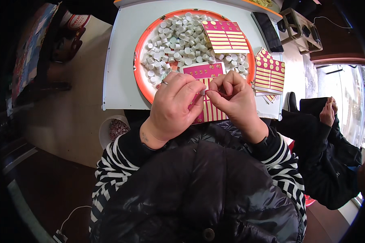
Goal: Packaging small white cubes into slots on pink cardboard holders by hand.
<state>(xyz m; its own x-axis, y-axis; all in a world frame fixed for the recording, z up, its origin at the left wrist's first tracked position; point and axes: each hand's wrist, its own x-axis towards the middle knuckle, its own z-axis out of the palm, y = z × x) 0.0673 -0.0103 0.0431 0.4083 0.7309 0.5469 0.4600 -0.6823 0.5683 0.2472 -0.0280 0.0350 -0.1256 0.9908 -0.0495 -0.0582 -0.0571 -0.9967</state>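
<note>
My left hand (175,106) and my right hand (236,101) meet fingertip to fingertip over a magenta sticker sheet with gold strips (209,72). The left fingers pinch a small white cap (202,92). The right thumb and forefinger pinch a thin magenta sticker strip (215,92) against it. Just beyond the hands is an orange round tray (138,54) heaped with several small white caps (178,42). A second sticker sheet (226,37) lies on the heap at the tray's right side.
The tray rests on a pale square table (119,77). More sticker sheets (269,75) lie at its right edge, a dark phone (268,31) behind them. A person in black (332,154) sits to the right. A white bowl (113,129) stands on the floor lower left.
</note>
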